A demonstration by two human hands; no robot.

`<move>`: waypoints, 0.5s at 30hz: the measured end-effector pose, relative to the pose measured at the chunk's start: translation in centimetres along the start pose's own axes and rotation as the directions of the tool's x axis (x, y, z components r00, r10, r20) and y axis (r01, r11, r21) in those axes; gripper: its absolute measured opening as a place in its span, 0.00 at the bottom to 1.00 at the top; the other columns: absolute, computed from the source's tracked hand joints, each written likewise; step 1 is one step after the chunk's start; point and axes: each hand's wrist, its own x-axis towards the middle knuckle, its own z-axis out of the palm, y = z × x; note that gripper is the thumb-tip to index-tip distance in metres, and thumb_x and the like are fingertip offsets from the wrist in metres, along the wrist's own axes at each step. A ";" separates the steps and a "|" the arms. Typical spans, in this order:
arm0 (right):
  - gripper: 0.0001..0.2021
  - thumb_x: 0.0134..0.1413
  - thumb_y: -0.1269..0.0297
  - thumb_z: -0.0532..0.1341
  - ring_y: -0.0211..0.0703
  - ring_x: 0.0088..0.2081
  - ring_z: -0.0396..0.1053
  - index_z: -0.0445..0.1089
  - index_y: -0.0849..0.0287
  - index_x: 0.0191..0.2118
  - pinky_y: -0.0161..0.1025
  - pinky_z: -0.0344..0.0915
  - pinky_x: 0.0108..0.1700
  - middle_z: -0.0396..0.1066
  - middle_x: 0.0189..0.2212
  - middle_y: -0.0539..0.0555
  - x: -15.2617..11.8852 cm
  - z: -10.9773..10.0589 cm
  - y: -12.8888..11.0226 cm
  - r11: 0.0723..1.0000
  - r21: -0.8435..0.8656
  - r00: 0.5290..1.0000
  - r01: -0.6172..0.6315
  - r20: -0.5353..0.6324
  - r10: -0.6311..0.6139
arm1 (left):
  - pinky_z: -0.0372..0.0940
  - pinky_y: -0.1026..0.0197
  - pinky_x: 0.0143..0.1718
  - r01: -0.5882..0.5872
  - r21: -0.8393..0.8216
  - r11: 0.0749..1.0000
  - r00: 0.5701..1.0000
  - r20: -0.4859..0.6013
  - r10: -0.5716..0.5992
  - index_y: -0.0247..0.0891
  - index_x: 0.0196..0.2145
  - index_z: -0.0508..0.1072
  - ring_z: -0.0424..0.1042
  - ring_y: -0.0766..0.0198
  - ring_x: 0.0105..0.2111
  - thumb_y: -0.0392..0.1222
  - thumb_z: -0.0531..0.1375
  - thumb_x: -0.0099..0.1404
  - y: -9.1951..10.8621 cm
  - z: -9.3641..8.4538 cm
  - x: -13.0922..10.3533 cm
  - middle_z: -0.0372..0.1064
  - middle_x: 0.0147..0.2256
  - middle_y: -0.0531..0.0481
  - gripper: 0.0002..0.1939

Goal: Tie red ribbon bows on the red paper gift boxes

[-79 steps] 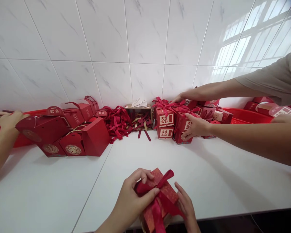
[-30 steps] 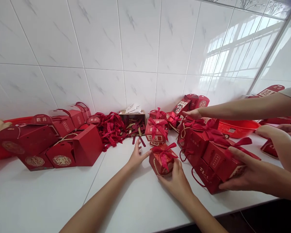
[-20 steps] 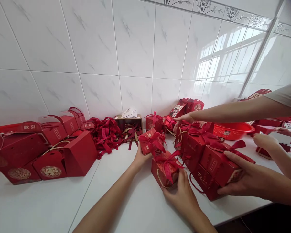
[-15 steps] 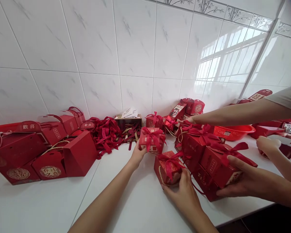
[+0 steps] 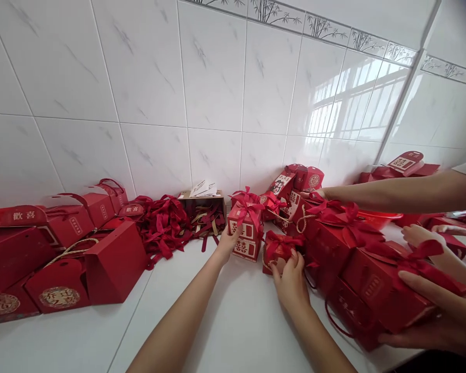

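My left hand (image 5: 229, 244) is closed on the side of a small red gift box (image 5: 247, 217) tied with a red ribbon bow. That box sits on top of another small red box (image 5: 245, 249) printed with double-happiness characters. Just to the right, my right hand (image 5: 292, 280) grips the near side of a red gift box with a gold cord (image 5: 275, 249), also bow-tied and standing on the white table. Behind it, a ribboned box (image 5: 271, 201) lies close to the stack. Some fingertips of both hands are hidden by the boxes.
Larger red boxes (image 5: 118, 261) stand at left, beside a heap of red ribbons (image 5: 161, 228) and an open carton (image 5: 222, 207). Another person's hand (image 5: 438, 316) holds a bowed box (image 5: 384, 282) at right. Other people's arms (image 5: 388, 192) reach in behind a red basket (image 5: 376, 220).
My left hand has brought its box over the lower one, making a stack. My right hand has pushed its box back toward the wall. The view has shifted slightly.
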 end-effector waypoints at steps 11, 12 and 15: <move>0.27 0.53 0.51 0.55 0.56 0.53 0.61 0.55 0.63 0.54 0.52 0.61 0.52 0.60 0.51 0.67 4.5 3.7 2.0 0.959 0.279 0.997 -0.050 -0.044 0.065 | 0.63 0.47 0.50 0.023 -0.060 0.998 0.991 0.135 -0.015 0.41 0.56 0.63 0.69 0.47 0.51 0.72 0.61 0.45 -2.8 -2.6 -0.9 0.69 0.53 0.39 0.46; 0.27 0.53 0.51 0.55 0.54 0.53 0.62 0.55 0.61 0.54 0.51 0.62 0.52 0.61 0.51 0.65 4.5 3.8 2.1 0.954 0.298 0.997 -0.046 -0.052 0.064 | 0.63 0.47 0.50 0.023 -0.067 0.997 0.991 0.135 -0.014 0.42 0.56 0.63 0.68 0.47 0.52 0.73 0.59 0.46 -3.0 -2.5 -0.9 0.68 0.53 0.39 0.47; 0.27 0.55 0.50 0.56 0.51 0.51 0.63 0.54 0.59 0.55 0.49 0.62 0.52 0.63 0.50 0.62 4.4 4.1 2.5 0.939 0.343 0.998 -0.013 -0.061 0.036 | 0.63 0.47 0.51 0.029 -0.075 0.997 0.993 0.113 -0.021 0.45 0.57 0.63 0.67 0.48 0.53 0.79 0.47 0.50 -3.3 -2.2 -0.6 0.68 0.54 0.42 0.47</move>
